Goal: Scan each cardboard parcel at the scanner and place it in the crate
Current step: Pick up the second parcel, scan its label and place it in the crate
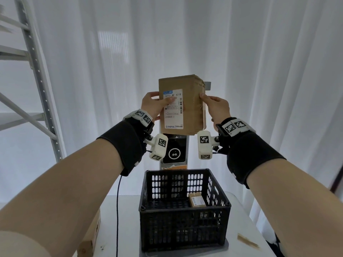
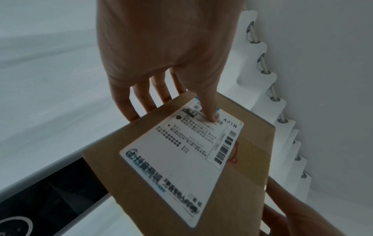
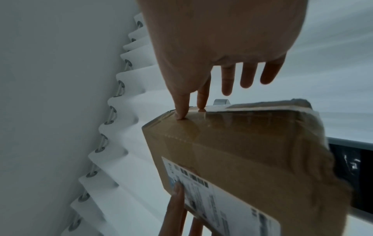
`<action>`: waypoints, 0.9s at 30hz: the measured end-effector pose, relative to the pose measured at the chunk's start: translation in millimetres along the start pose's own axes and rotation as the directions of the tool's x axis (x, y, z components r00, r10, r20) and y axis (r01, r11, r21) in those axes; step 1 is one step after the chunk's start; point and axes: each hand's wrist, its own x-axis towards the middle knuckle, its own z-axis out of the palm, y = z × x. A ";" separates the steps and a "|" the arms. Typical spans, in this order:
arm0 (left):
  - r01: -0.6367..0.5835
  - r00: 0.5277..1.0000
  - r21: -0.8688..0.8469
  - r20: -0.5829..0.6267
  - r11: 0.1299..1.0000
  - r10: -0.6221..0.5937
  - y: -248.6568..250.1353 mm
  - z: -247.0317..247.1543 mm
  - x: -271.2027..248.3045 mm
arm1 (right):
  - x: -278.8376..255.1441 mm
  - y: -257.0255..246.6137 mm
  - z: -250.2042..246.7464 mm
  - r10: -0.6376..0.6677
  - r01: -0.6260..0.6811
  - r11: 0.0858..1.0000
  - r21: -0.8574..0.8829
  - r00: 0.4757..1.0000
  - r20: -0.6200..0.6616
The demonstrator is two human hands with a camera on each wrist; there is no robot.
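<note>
Cardboard parcel (image 1: 187,106), label (image 1: 173,109) "A21B"

Backlit, bright curtains | wrist views dim, blurred (edges warped)

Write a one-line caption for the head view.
Both hands, left hand and right hand, hold a labelled cardboard parcel above the scanner and black crate.

Both arms reach up and forward, wrists in black cuffs; left hand (image 1: 153,104) pinches the parcel (image 1: 191,108) with thumb on the near face, right hand (image 1: 216,106) pinches its right edge
</note>
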 end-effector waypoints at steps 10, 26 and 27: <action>0.010 0.997 -0.057 -0.077 0.998 -0.014 11.0 12.2 -4.3 | 8.7 8.8 0.0 0.203 -0.205 0.968 0.141 0.979 0.031; 0.188 0.981 -0.146 0.071 0.971 -0.180 -20.1 -10.5 8.6 | 1.8 28.4 20.9 0.161 -0.161 0.987 0.008 0.987 -0.002; 0.194 0.980 -0.147 0.070 0.970 -0.185 -22.7 -12.2 9.5 | 2.6 32.0 23.6 0.161 -0.161 0.987 0.007 0.987 -0.008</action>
